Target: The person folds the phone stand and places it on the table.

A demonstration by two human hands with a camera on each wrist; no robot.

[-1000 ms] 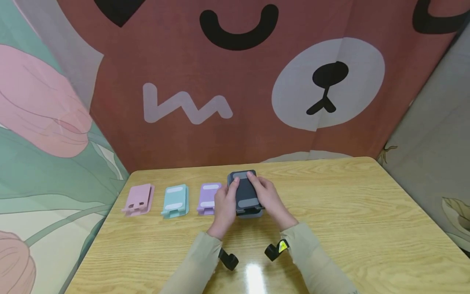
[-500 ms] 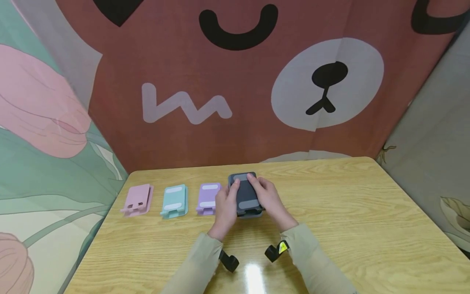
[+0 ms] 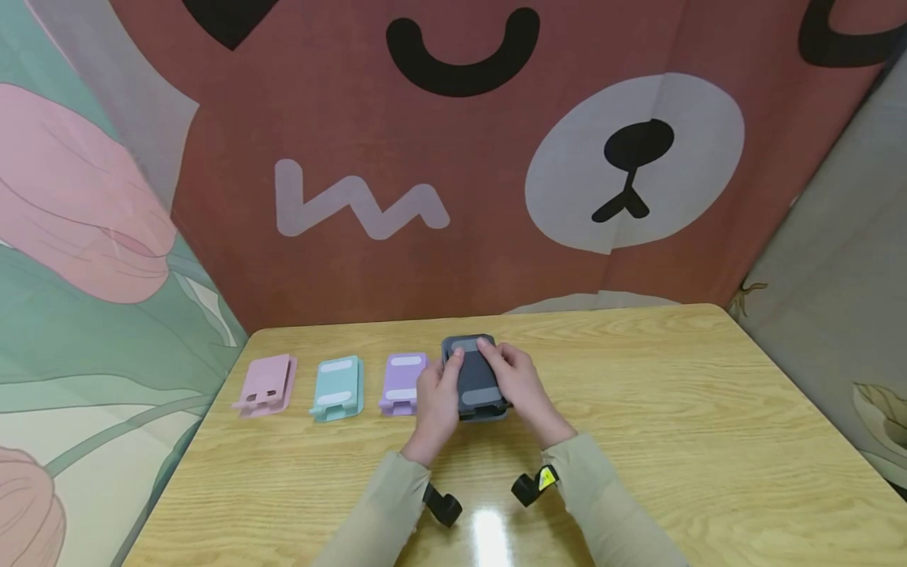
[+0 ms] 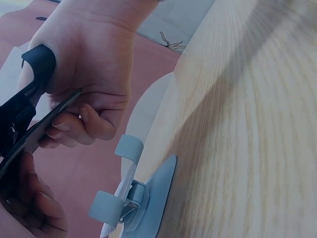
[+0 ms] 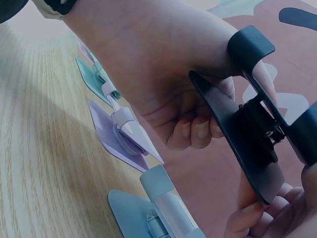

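Note:
Both hands hold a black folding phone stand (image 3: 476, 370) above the table, thumbs on its top face. My left hand (image 3: 438, 402) grips its left edge, and my right hand (image 3: 520, 386) grips the right edge. In the right wrist view the black stand (image 5: 237, 134) shows its base plate, hinge and curved lips, with fingers curled beneath. Below it a grey-blue phone stand (image 4: 153, 198) sits on the table, apart from the black one. From the head view the grey-blue stand (image 3: 489, 418) is mostly hidden.
Left of the hands, a purple stand (image 3: 404, 386), a teal stand (image 3: 336, 390) and a pink stand (image 3: 265, 386) lie in a row on the wooden table (image 3: 673, 409). The left hand partly covers the purple one's edge. A printed cloth (image 3: 489, 260) hangs behind.
The black stand and both hands have come slightly lower in the head view, a little nearer the person. The grip looks the same, and the other stands have not moved.

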